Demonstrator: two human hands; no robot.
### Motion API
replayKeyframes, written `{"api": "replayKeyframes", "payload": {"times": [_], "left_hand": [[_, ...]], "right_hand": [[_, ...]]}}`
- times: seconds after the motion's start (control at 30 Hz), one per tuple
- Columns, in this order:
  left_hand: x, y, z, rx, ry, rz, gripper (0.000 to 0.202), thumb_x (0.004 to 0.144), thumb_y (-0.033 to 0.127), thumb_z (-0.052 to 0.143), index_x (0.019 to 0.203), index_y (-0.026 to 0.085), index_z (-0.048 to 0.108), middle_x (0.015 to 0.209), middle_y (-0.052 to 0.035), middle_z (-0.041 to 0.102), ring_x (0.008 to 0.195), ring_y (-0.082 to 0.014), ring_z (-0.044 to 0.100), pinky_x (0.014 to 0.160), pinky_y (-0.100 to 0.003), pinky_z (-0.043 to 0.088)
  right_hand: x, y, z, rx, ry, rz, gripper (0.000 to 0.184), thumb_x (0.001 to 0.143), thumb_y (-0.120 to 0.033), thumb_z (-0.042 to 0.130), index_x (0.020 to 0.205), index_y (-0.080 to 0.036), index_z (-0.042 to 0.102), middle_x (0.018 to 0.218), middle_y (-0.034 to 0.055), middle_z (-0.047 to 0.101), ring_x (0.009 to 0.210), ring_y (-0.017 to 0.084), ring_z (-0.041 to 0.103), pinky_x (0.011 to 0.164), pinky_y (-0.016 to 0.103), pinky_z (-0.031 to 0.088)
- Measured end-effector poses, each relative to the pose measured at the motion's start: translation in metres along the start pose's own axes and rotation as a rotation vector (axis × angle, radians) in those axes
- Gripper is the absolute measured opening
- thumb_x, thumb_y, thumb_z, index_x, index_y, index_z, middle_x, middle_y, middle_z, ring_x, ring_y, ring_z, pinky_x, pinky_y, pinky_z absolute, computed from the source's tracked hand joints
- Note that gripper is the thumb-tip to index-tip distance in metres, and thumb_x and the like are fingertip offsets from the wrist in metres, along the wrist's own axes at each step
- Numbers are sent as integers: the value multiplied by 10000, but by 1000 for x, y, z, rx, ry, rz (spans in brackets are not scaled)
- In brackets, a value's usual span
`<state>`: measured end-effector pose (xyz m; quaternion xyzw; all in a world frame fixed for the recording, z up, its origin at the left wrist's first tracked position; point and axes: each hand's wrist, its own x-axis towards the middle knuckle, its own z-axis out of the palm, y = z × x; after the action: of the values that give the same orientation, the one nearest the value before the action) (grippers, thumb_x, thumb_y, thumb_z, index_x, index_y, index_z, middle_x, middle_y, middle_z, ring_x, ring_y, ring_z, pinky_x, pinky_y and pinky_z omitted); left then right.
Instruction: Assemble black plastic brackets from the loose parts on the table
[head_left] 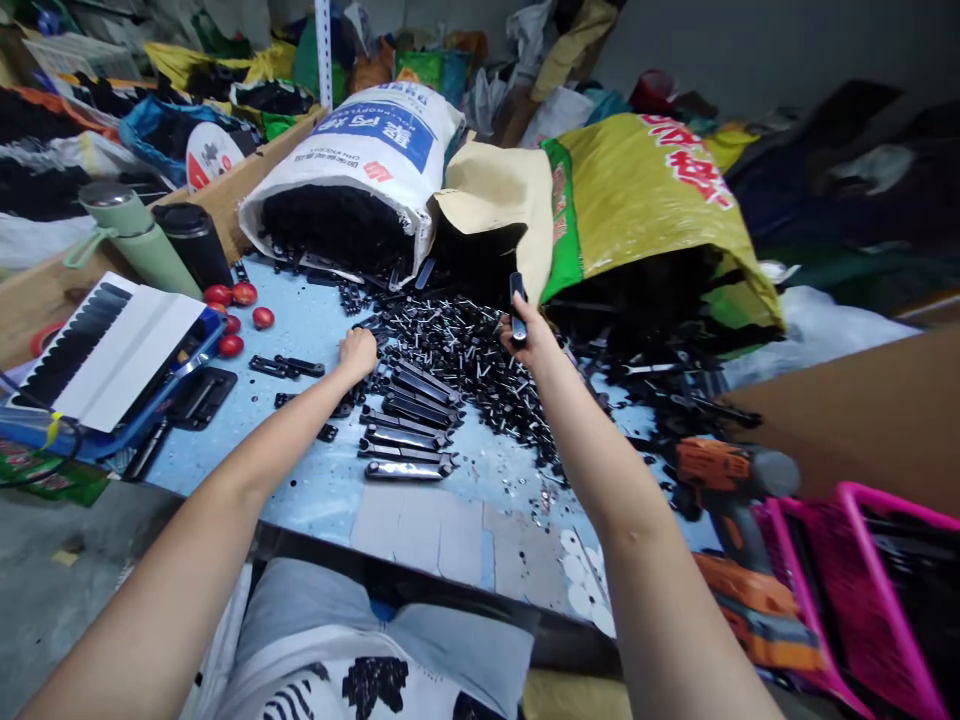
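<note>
My right hand (529, 335) is closed around a long black plastic piece (517, 290) with a rounded end, held upright above the heap. My left hand (358, 352) reaches to the heap's left edge with its fingers curled among black parts; what they grip, if anything, is hidden. Between the hands spreads a heap of small black parts with shiny metal pins (480, 350). Just nearer to me, several long black pieces (409, 437) lie side by side in a row. A few flat black parts (286, 366) rest left of my left hand.
Behind the heap lie a white sack (345, 150) and a yellow sack (637, 190), both holding black parts. On the left are a green flask (142, 240), a black cup (196, 245), red fruits (245, 293) and a blue tray (142, 425). An orange power drill (716, 470) and pink basket (862, 580) stand right.
</note>
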<state>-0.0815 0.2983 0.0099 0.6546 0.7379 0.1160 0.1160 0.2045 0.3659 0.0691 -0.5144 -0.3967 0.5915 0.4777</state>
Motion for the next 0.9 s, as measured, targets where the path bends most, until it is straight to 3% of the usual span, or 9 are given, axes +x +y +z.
{"api": "replayKeyframes", "payload": {"times": [0.1,0.17,0.3,0.4,0.5,0.67,0.73,0.8,0.9], "left_hand": [[-27,3,-16,-51,61,54,293,873,108,408,1131,-15,473,1115,-234,546,1068,-265,517,926,-391,410],[-71,3,-22,-140,124,201,278,898,157,400,1136,30,469,1100,-189,552,1057,-247,525,943,-387,410],[-198,4,-6,-202,23,564,235,919,199,379,1116,122,481,1026,-115,561,955,-209,557,866,-360,470],[-266,12,23,-26,-97,652,251,911,155,384,1132,119,496,947,-113,572,891,-226,568,776,-360,493],[-283,22,46,58,-96,585,320,920,154,371,1220,96,465,932,-125,589,876,-238,583,731,-357,499],[-275,32,53,-136,-42,523,331,944,176,319,1235,143,474,993,-114,608,932,-209,596,815,-346,487],[-279,33,49,-279,-56,490,308,948,190,314,1191,158,500,988,-102,617,936,-201,601,827,-342,485],[-284,34,43,-441,-74,400,292,945,253,359,1196,165,480,967,-81,622,888,-186,614,796,-325,495],[-290,40,33,-601,-110,326,375,896,352,482,1217,160,456,923,-56,621,795,-169,619,733,-304,506]], "right_hand": [[-70,18,-10,119,-124,46,362,792,-527,580,862,-174,540,683,-5,583,520,72,514,442,186,457],[-121,37,-18,51,-215,37,424,791,-567,541,929,-168,563,717,12,597,552,99,546,469,222,481],[-218,87,-35,-449,-368,-110,463,782,-550,583,1093,-208,554,842,36,624,636,149,592,541,284,503],[-269,122,-37,-948,-420,-351,462,811,-492,584,1199,-243,553,1028,85,616,878,220,601,750,372,507],[-292,145,-30,-1188,-349,-482,458,866,-467,511,1265,-244,531,990,104,612,930,258,582,817,434,477],[-297,157,-20,-942,-123,-429,477,923,-429,404,1368,-259,412,1171,102,569,1052,235,564,911,422,454],[-299,159,-17,-792,-109,-331,505,906,-461,426,1370,-260,412,1079,91,612,922,221,613,831,405,497],[-303,160,-10,-576,-179,-174,560,898,-491,423,1402,-256,359,838,48,639,678,182,620,657,354,531],[-309,160,4,-248,-264,29,634,883,-527,431,1434,-252,285,603,-28,554,489,138,554,487,279,498]]}}
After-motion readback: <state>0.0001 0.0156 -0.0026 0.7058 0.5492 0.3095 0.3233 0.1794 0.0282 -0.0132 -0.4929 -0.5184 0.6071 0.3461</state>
